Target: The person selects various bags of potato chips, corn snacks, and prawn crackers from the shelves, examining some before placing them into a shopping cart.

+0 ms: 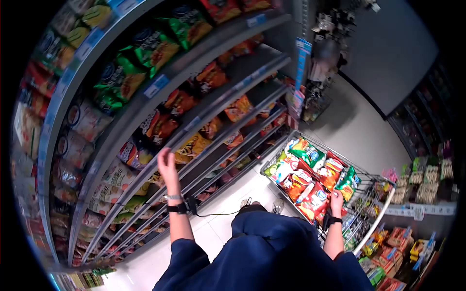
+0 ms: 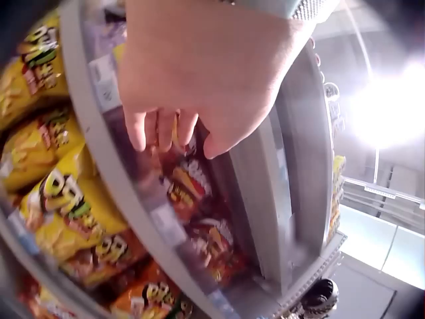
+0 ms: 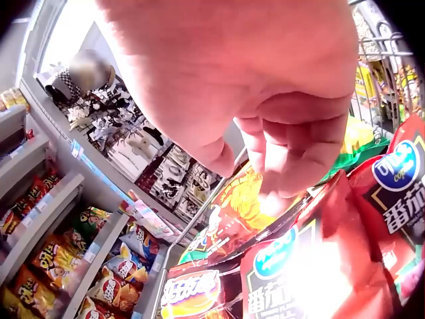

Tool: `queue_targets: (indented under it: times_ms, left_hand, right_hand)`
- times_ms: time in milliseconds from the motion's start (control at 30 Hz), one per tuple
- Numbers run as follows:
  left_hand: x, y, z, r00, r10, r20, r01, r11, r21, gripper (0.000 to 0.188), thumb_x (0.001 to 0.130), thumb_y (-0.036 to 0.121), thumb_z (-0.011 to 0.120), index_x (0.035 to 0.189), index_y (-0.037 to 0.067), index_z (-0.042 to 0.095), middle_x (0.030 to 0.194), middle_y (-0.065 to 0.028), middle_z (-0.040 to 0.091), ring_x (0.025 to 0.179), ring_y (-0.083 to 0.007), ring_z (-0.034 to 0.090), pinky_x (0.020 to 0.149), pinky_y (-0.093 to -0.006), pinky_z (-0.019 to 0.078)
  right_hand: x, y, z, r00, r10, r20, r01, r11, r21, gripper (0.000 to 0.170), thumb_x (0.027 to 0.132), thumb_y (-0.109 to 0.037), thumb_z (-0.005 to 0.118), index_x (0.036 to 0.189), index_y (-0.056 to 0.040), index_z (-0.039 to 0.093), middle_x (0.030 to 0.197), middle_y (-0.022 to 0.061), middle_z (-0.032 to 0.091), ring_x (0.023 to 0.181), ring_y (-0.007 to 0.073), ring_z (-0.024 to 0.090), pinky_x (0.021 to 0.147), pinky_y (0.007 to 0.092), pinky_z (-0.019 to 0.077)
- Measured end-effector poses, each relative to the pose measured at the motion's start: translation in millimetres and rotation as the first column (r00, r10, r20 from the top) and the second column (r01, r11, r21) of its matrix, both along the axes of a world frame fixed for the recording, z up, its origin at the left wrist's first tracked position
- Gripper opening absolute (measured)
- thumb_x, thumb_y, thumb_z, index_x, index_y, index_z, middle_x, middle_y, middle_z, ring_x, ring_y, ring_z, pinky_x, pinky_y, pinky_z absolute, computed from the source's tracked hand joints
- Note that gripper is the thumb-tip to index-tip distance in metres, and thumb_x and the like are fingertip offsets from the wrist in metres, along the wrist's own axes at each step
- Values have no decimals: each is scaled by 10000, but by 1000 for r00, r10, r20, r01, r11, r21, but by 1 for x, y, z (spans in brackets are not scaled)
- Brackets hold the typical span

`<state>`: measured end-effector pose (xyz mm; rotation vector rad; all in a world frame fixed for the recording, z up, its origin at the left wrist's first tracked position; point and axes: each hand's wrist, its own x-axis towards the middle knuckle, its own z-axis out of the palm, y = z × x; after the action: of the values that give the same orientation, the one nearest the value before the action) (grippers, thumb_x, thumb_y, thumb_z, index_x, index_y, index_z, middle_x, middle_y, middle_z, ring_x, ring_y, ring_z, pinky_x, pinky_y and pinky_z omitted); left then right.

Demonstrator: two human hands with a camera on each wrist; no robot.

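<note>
My left hand point(image 1: 168, 169) is raised in front of the snack shelves, its fingers loosely bent and holding nothing. In the left wrist view it is over a shelf of red snack bags point(image 2: 189, 189), with yellow snack bags point(image 2: 70, 206) on the neighbouring shelf. My right hand point(image 1: 336, 202) hovers low over the shopping cart, beside a green chip bag point(image 1: 348, 183) and a red chip bag point(image 1: 315, 199). Seen from the right wrist, the fingers point(image 3: 305, 149) hang loosely curled, and their tips overlap the bags; nothing shows between them and the thumb.
The wire cart point(image 1: 272, 175) has a pale handle point(image 1: 378, 220) and carries several chip bags. Tall shelves with price-tag rails point(image 1: 156, 86) curve along the left. More packaged food point(image 1: 398, 237) is racked at the right. Beyond the cart, pale floor point(image 1: 371, 116) leads past a hanging display point(image 1: 323, 68).
</note>
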<state>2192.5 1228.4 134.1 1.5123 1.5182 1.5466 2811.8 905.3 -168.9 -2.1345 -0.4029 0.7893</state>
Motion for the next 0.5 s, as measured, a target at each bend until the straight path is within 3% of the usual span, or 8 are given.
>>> queue_targets:
  times_ms: [67,133,233,333,367,433,467,500]
  left_hand:
    - [-33,21,34,971,238,-12,-234,961,146,264,944,160,652,1152,5,603,1142,-83,620,1044,-173,561,941,-315,441]
    - [-66,45,55,952,307,14,-307,951,26,351,924,187,684,1199,-13,595,1169,-123,636,1070,-202,572,948,-318,428]
    - [-61,78,84,982,165,-96,-156,984,86,498,899,226,711,1294,-26,543,1248,-149,611,1137,-252,558,1010,-345,394]
    - [-89,131,55,962,154,-225,-149,988,38,748,838,304,759,1411,-32,417,1344,-175,551,1238,-330,492,1096,-352,309]
    - [-78,132,48,971,213,-112,-212,977,21,728,834,264,765,1399,-38,419,1324,-175,562,1171,-307,553,1043,-338,372]
    - [-42,107,89,948,257,-188,-301,915,-267,612,821,190,778,1314,-48,504,1232,-161,619,1006,-248,632,928,-321,460]
    - [-29,100,78,973,178,-148,-176,984,29,528,815,145,778,1247,-50,546,1163,-141,645,919,-214,640,863,-310,482]
    - [-20,89,65,988,87,-130,-41,945,325,444,809,101,777,1180,-51,588,1094,-121,670,833,-179,648,798,-299,505]
  right_hand:
    - [-13,9,28,999,14,-50,-10,996,93,245,943,-146,620,1145,-9,625,679,47,631,487,112,565,460,273,452]
    - [-18,18,42,996,53,-76,-44,993,109,221,963,-128,595,1143,-1,603,662,31,609,481,103,545,453,267,436]
    - [-21,32,42,993,82,-83,-63,976,208,224,952,-107,594,1146,3,599,660,25,595,501,98,555,472,255,438]
    - [-31,54,58,993,116,-32,-105,967,230,235,937,-89,610,1151,8,599,650,-8,556,519,78,519,483,239,421]
    - [-34,61,63,991,133,-25,-121,956,267,242,933,-86,617,1155,9,598,651,-21,542,535,69,506,491,232,412]
    - [-38,71,71,979,189,76,-203,938,282,267,930,-115,639,1179,-25,603,718,-23,546,613,63,514,544,232,434]
    - [-44,76,83,954,223,201,-267,936,228,281,928,-118,642,1188,-16,606,723,-18,551,638,69,506,574,239,436]
    - [-56,83,109,912,260,318,-322,933,162,295,925,-120,645,1196,-8,609,729,-14,556,663,74,498,603,246,439]
